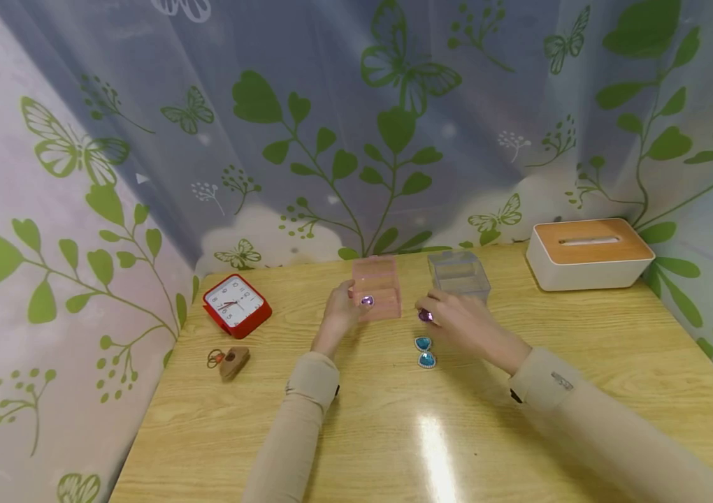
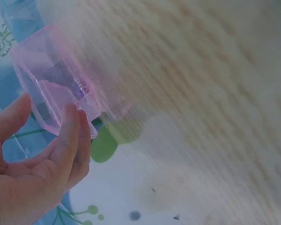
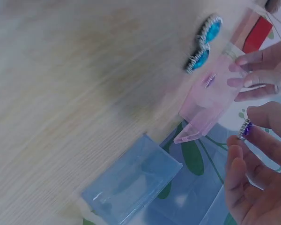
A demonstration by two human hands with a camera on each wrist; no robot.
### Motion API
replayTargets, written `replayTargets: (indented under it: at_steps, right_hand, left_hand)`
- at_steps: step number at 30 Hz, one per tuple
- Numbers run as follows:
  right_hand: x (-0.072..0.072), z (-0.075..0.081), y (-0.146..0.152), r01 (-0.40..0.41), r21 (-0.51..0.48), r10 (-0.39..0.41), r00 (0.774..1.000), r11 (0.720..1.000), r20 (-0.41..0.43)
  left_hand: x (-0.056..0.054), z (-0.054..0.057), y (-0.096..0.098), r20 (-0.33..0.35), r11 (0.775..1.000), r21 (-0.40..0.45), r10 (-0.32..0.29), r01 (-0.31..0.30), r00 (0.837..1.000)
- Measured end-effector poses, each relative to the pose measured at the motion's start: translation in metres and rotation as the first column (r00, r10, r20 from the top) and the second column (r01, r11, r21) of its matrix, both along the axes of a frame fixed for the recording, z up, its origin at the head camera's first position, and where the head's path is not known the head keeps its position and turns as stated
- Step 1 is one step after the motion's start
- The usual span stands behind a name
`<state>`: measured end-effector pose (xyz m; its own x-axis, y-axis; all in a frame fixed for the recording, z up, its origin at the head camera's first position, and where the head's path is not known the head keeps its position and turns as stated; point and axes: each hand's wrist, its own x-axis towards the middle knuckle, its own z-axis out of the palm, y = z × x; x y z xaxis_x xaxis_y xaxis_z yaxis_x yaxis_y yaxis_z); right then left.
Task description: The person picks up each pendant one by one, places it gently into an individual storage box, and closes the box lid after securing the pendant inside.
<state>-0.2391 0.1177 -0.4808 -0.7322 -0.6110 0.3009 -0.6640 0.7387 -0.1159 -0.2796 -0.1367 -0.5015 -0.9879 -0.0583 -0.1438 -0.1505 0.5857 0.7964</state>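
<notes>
My right hand (image 1: 454, 316) pinches a purple gem (image 3: 245, 129) with a beaded silver rim between thumb and fingertips, above the wooden table. At the left side of the clear pink box (image 1: 377, 278), my left hand (image 2: 47, 154) has its thumb and fingers spread apart, fingertips right at the wall. A second purple gem (image 1: 366, 300) lies in the pink box's front compartment. Two blue teardrop gems (image 1: 423, 344) with beaded rims lie on the table below my right hand. Behind that hand stands a clear bluish box (image 1: 457, 269), partly hidden in the head view.
A red-framed clock (image 1: 237, 305) stands at the left, with a small brown pouch and key ring (image 1: 233, 363) in front of it. A white tissue box with a wooden lid (image 1: 589, 253) is at the back right. Behind the table (image 1: 382, 433) hangs a leaf-patterned curtain (image 1: 331, 91).
</notes>
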Motion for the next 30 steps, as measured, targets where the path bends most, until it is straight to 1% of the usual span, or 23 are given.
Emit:
replayTargets:
  at_steps: [8, 12, 20, 25, 30]
  right_hand:
    - [-0.025, 0.008, -0.017, -0.025, -0.046, 0.025, 1.0, 0.999, 0.016]
    - [-0.035, 0.01, -0.024, -0.017, -0.037, 0.019, 0.999, 0.999, 0.041]
    - [-0.048, 0.015, -0.037, 0.009, -0.009, -0.008, 0.997, 1.0, 0.078]
    - [-0.055, 0.013, -0.045, 0.022, -0.015, -0.021, 0.995, 1.0, 0.093]
    - [-0.061, 0.009, -0.053, 0.043, 0.006, -0.043, 0.99, 0.999, 0.137]
  left_hand:
    - [-0.001, 0.001, 0.0, 0.008, 1.0, -0.003, -0.003, 0.003, 1.0]
    - [-0.001, 0.0, 0.001, 0.02, 1.0, -0.003, 0.001, -0.001, 1.0]
    - [-0.002, 0.001, 0.0, 0.009, 1.0, -0.016, 0.001, 0.0, 1.0]
    - [-0.001, 0.002, 0.0, 0.013, 1.0, -0.008, -0.004, 0.004, 1.0]
    - [0.0, 0.002, 0.001, 0.019, 1.0, -0.008, -0.001, 0.002, 1.0]
